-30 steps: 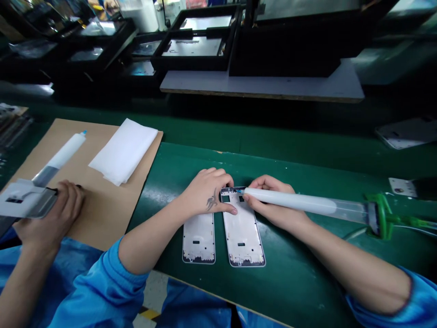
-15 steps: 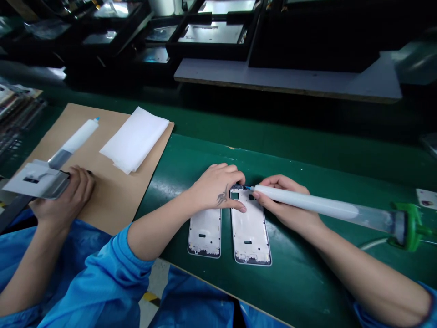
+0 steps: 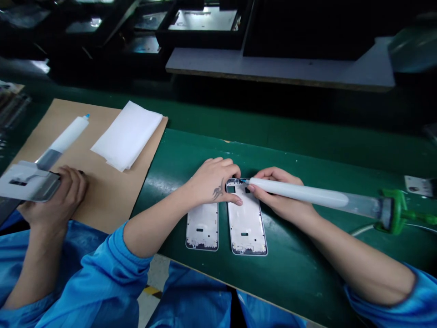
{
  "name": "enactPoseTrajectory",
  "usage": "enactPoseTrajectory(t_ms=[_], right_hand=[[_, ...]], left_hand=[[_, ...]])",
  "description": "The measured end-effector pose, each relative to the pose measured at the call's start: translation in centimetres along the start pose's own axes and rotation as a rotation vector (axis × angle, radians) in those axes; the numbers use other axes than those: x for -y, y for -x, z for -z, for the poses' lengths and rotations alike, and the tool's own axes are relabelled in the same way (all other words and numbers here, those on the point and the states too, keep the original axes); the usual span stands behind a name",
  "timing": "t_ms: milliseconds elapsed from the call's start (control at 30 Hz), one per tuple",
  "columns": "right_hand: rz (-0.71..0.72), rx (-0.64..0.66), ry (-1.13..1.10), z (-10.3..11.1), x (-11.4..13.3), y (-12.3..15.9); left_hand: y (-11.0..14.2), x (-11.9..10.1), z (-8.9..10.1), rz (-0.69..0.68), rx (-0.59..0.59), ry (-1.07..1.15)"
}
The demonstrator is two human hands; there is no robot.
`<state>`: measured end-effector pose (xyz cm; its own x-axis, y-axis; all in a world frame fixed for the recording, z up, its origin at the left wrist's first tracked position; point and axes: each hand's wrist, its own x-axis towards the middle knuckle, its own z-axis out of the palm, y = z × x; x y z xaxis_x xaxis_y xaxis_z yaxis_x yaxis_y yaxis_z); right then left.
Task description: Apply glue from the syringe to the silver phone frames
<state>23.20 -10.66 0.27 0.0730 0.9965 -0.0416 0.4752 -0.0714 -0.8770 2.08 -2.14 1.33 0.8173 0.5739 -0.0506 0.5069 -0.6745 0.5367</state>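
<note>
**White plastic syringe (image 3: 297,193) pinched at silver-edged phone frame (image 3: 246,223)**

Right hand (image 3: 280,193): curled, fingers pinching the barrel, blue tip at the frame's top edge. Left hand (image 3: 213,184): fingers spread, pressed on the frame's upper corner. Second frame (image 3: 202,226) just beside, both on a green work mat (image 3: 300,255). Far left, co-worker's hand (image 3: 56,196) gripping a metal plate (image 3: 27,184).

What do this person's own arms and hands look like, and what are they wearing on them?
The left hand and right hand are bare, without gloves. The left sleeve and right sleeve are blue with gathered cuffs. A dark tattoo marks the back of the left hand.
</note>
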Motion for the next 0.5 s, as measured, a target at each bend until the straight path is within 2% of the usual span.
enactPoseTrajectory(t_ms=[100, 167, 233, 300, 400, 467, 500], right_hand=[[0.01, -0.021, -0.019, 0.2, -0.5, 0.4], [0.067, -0.037, -0.075, 0.7, -0.9, 0.9], [0.163, 0.017, -0.08, 1.3, -1.4, 1.4], [0.269, 0.13, 0.017, 1.7, -1.8, 1.7], [0.347, 0.237, 0.222, 1.9, -1.8, 1.2], [0.33, 0.214, 0.34, 1.6, -1.8, 0.4], [0.321, 0.182, 0.394, 1.6, -1.9, -0.3]], left_hand=[[0.0, -0.2, 0.0, -0.005, 0.003, 0.023], [0.4, 0.0, 0.5, 0.009, -0.028, 0.091], [1.4, 0.7, 1.7, 0.056, -0.088, 0.165], [2.7, 1.8, 3.5, 0.111, -0.099, 0.173], [4.5, 3.4, 6.1, 0.147, 0.084, 0.108], [5.3, 3.7, 6.9, 0.141, 0.203, 0.075], [5.6, 3.7, 6.9, 0.134, 0.225, 0.054]])
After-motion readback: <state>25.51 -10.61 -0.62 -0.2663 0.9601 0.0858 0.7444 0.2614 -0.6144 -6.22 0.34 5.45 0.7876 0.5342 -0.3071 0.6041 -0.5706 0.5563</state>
